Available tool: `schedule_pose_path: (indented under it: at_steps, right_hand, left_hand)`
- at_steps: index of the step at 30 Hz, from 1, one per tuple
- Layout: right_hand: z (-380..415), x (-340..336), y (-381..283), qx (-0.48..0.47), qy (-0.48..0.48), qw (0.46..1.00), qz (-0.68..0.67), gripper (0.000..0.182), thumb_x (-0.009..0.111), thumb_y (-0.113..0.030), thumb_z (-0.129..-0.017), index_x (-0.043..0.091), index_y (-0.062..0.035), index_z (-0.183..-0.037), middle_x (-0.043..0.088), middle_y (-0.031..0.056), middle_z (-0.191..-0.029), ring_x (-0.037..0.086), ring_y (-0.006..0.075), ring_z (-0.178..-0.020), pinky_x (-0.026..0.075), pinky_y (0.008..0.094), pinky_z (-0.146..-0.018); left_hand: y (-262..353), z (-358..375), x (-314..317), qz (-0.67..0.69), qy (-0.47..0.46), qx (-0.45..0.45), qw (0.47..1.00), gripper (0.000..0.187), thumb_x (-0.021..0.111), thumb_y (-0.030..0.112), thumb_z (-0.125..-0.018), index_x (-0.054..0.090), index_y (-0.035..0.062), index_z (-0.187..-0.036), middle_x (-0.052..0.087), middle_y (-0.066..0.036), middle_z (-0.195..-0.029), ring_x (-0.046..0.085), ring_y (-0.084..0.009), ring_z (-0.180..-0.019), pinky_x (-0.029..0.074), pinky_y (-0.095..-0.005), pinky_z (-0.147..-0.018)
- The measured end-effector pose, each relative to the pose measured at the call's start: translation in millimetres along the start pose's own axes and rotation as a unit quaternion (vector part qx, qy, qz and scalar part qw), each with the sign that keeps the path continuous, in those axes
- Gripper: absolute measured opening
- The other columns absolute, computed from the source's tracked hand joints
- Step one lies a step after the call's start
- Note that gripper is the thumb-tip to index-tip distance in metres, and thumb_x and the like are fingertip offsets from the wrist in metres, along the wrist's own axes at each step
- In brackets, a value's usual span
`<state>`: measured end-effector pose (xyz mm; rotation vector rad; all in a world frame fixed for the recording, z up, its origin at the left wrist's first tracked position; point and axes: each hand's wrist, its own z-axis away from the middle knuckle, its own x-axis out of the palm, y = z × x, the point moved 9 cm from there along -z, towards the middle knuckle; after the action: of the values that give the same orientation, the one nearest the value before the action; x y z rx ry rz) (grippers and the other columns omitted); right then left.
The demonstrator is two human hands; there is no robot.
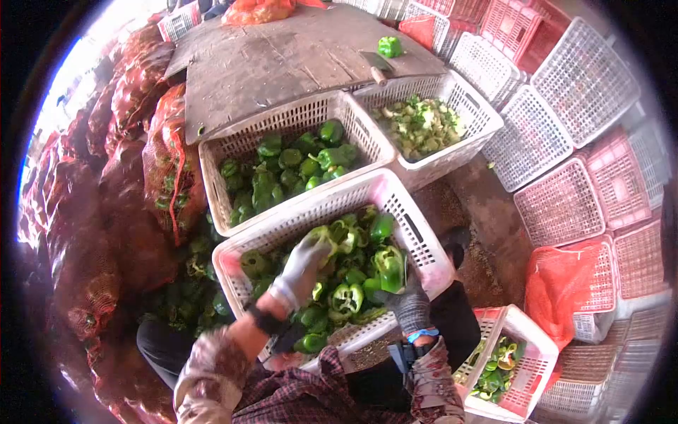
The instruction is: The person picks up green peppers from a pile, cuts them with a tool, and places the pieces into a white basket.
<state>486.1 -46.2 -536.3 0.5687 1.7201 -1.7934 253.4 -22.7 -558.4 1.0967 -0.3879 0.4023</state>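
Note:
Over the near white plastic crate (233,263), my left hand (304,267), in a pale grey glove, has its fingers curled round a green bell pepper piece (326,235), partly hidden by the fingers. My right hand (409,305), in a darker grey glove, is at the crate's right side. Its thumb and fingers close on a cut green bell pepper (390,267). Between and below the hands lie several whole and cut peppers, among them a halved pepper (347,299) showing its pale inside.
Beyond stand a crate of whole peppers (212,166) and a crate of pale trimmings (487,120). A knife (378,71) and a single pepper (389,46) lie on the wooden board (282,60). Mesh sacks (166,155) line the left; stacked crates (558,198) fill the right.

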Motion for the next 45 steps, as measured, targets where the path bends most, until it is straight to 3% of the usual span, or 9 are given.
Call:
schedule_pose_path:
  at_steps: [6,12,16,19,23,28,35,42,45]
  right_hand:
    - [10.2,6.2,1.9,0.030,0.025,0.999,0.007,0.057,0.070,-0.034,-0.082,0.050,-0.0022,-0.126,0.060,0.0244,-0.116,0.058,0.0395,-0.107,0.047,0.0432,-0.090]
    - [14.5,33.4,1.0,-0.047,-0.055,0.982,0.177,0.027,0.056,-0.020,-0.091,0.058,-0.0026,-0.113,0.065,0.0232,-0.095,0.063,0.0406,-0.084,0.052,0.0456,-0.070]
    - [23.8,46.7,38.9,0.026,-0.087,0.994,0.069,0.024,0.055,-0.020,-0.093,0.064,-0.0075,-0.111,0.067,0.0199,-0.085,0.065,0.0352,-0.075,0.052,0.0419,-0.063]
    - [20.1,62.3,47.3,0.064,-0.120,0.989,0.056,0.026,0.056,-0.022,-0.093,0.064,-0.0072,-0.114,0.065,0.0149,-0.078,0.063,0.0266,-0.067,0.050,0.0372,-0.060]
    - [18.1,81.6,5.8,-0.041,-0.136,0.958,0.248,0.024,0.057,-0.023,-0.092,0.063,-0.0067,-0.109,0.063,0.0170,-0.073,0.061,0.0297,-0.063,0.048,0.0406,-0.059]
    - [17.9,93.2,13.6,-0.022,-0.145,0.968,0.206,0.026,0.062,-0.022,-0.088,0.060,-0.0086,-0.110,0.063,0.0158,-0.084,0.062,0.0316,-0.070,0.050,0.0405,-0.063]
    - [6.2,107.9,-67.5,-0.182,-0.094,0.977,0.062,0.043,0.067,-0.014,-0.085,0.053,-0.0107,-0.125,0.064,0.0096,-0.104,0.065,0.0242,-0.081,0.052,0.0323,-0.069]
    - [48.2,135.8,-246.7,-0.397,-0.148,0.906,-0.009,0.066,0.074,-0.004,-0.078,0.045,-0.0091,-0.138,0.056,0.0087,-0.132,0.059,0.0196,-0.110,0.048,0.0290,-0.092]
    - [66.1,145.1,-257.3,-0.441,-0.151,0.882,-0.068,0.066,0.070,-0.004,-0.082,0.041,-0.0075,-0.140,0.051,0.0095,-0.136,0.054,0.0191,-0.114,0.046,0.0317,-0.096]
  left_hand:
    - [162.3,-73.0,127.5,-0.060,-0.089,0.162,0.981,0.055,0.056,0.039,-0.093,0.046,0.0048,-0.134,0.060,-0.007,-0.120,0.057,-0.0190,-0.107,0.048,-0.0349,-0.087]
    - [208.7,0.9,-105.3,-0.208,0.120,0.248,0.939,0.026,0.057,0.018,-0.092,0.064,0.0021,-0.112,0.066,-0.003,-0.104,0.062,-0.0123,-0.091,0.049,-0.0265,-0.078]
    - [141.8,80.0,-316.1,-0.114,0.282,0.178,0.936,0.014,0.055,0.017,-0.092,0.059,0.0066,-0.084,0.058,-0.002,-0.068,0.052,-0.0115,-0.052,0.039,-0.0254,-0.047]
    - [63.0,108.3,-396.3,-0.220,0.379,0.110,0.892,0.021,0.060,0.014,-0.085,0.064,0.0010,-0.102,0.064,-0.006,-0.078,0.057,-0.0127,-0.066,0.047,-0.0278,-0.058]
    - [-35.4,77.8,-405.4,-0.272,0.346,-0.066,0.895,0.076,0.071,0.035,-0.078,0.038,0.0031,-0.139,0.064,-0.020,-0.110,0.064,-0.0287,-0.093,0.050,-0.0383,-0.080]
    - [-7.5,72.5,-382.0,-0.426,0.526,-0.146,0.721,0.072,0.076,0.033,-0.068,0.045,0.0113,-0.129,0.056,-0.031,-0.112,0.058,-0.0455,-0.104,0.049,-0.0474,-0.088]
    - [-37.8,90.3,-404.2,0.194,0.346,0.116,0.911,0.059,0.065,0.016,-0.085,0.037,0.0078,-0.136,0.063,-0.007,-0.104,0.061,-0.0206,-0.087,0.050,-0.0360,-0.072]
    - [92.6,181.3,-199.1,0.030,0.034,0.108,0.993,0.064,0.055,0.033,-0.091,0.035,-0.0008,-0.142,0.046,-0.009,-0.141,0.044,-0.0171,-0.127,0.031,-0.0311,-0.109]
    - [50.0,183.2,-136.0,-0.034,-0.025,-0.013,0.999,0.065,0.043,0.056,-0.094,0.033,0.0177,-0.146,0.048,-0.003,-0.138,0.049,-0.0164,-0.118,0.049,-0.0361,-0.089]
